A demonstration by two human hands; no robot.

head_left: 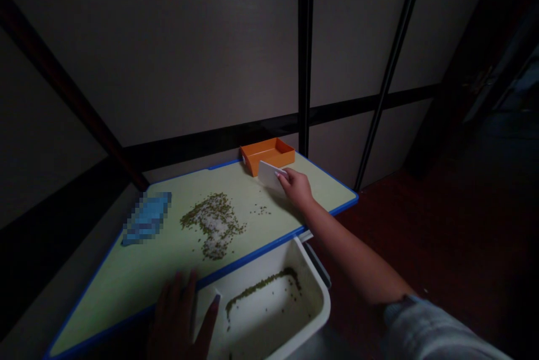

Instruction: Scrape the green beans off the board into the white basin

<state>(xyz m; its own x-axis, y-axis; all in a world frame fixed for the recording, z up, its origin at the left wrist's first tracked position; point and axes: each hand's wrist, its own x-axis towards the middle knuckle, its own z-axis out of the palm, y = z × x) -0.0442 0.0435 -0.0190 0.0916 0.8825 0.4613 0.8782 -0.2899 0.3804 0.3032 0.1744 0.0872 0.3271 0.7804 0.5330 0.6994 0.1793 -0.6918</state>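
Note:
My right hand [295,187] grips a thin white flat card [272,176], held on edge over the table in front of an orange open box [269,156]. To its left, a pile of green beans mixed with white grains [215,222] is spread on the pale table, and a few loose beans [261,210] lie nearer the card. Low in the view, my left hand [181,315] is dark, with its fingers apart at the table's front edge. Its thumb reaches over the left end of a white bin [314,315], where green beans [261,288] line the far inside edge.
The pale table [126,292] has a raised blue border. A blue item [148,218], blurred by pixels, lies at its left side. Behind stands a panelled wall [219,51] with dark strips. Dark red floor [404,225] shows to the right.

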